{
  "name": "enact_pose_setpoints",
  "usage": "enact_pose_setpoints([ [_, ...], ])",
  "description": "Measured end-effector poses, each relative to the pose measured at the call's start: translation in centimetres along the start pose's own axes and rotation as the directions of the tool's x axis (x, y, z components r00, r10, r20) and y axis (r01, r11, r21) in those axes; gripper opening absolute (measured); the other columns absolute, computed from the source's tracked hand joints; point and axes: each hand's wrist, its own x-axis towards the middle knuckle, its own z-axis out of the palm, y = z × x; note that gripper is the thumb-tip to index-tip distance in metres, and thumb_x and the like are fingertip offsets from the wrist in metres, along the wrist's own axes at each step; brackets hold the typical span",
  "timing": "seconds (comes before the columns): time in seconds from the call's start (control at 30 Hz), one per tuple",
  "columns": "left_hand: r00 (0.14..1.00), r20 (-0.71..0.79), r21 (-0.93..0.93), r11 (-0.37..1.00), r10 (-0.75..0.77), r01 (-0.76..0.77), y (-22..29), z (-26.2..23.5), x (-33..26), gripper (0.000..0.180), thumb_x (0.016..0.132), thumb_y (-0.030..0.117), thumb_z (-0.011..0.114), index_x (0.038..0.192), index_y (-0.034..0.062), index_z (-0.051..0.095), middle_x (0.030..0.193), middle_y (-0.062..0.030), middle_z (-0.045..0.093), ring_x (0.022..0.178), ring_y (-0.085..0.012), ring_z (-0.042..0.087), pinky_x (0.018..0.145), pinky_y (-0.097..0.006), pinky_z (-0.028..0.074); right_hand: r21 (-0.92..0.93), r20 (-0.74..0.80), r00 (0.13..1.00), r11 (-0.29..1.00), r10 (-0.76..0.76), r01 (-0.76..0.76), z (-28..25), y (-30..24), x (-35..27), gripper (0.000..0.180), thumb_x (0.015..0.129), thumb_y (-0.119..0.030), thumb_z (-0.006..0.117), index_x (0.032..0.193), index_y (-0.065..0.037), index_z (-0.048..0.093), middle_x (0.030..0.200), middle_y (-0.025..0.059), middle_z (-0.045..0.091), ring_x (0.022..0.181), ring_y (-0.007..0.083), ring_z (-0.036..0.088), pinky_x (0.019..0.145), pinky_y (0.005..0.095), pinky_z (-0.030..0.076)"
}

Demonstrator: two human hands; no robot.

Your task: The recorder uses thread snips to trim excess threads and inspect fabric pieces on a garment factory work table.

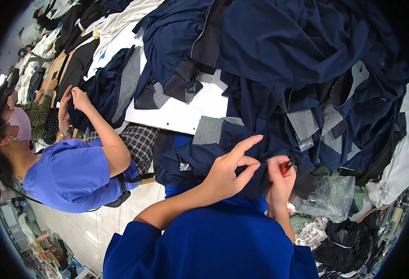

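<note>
My left hand (pixel 231 171) hovers over dark navy fabric (pixel 190 158) at the near table edge. Its index finger and thumb are stretched out and apart, and I see nothing between them. Just to its right, my right hand (pixel 279 181) is closed round a small red-and-black tool (pixel 286 167); most of it is hidden in the fist, so its exact kind does not show. Under and beyond both hands lie navy garment pieces (pixel 293 42) with grey and black panels. One grey panel (pixel 208 130) lies flat just beyond my left hand.
A co-worker in a blue-violet top (pixel 69 162) sits at the left, both hands raised over navy fabric. White tabletop (pixel 179 114) shows between the piles. At right are a clear plastic bag (pixel 332 197) and heaped dark scraps (pixel 348 246). Pale tiles (pixel 88 237) cover the floor.
</note>
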Motion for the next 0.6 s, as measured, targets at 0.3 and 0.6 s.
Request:
enact_pose_setpoints([
  [0.3,0.996,-0.065,0.061,0.996,-0.067,0.071,-1.4,-1.8,-0.9,0.057,0.082,-0.002,0.062,0.134,0.0035,0.04,0.083,-0.0101,0.07,0.082,-0.0154,0.068,0.078,-0.025,0.049,0.34,-0.103,0.995,0.94,0.017,0.019,-5.3,-2.2,3.0,0.029,0.1,-0.033,0.04,0.093,-0.008,0.051,0.065,-0.0022,0.04,0.052,0.0064,0.033,0.049,0.0217,0.027],
  [0.6,0.938,-0.328,-0.025,0.993,-0.115,0.113,-3.8,-5.6,-0.2,0.044,0.086,0.005,0.058,0.129,0.0002,0.047,0.095,-0.006,0.066,0.085,-0.0071,0.058,0.079,-0.022,0.045,-0.093,-0.062,0.997,0.995,0.04,-0.046,-0.7,-0.1,1.6,0.035,0.101,-0.031,0.037,0.09,-0.002,0.053,0.07,0.0046,0.054,0.059,0.0092,0.046,0.057,0.0207,0.037],
])
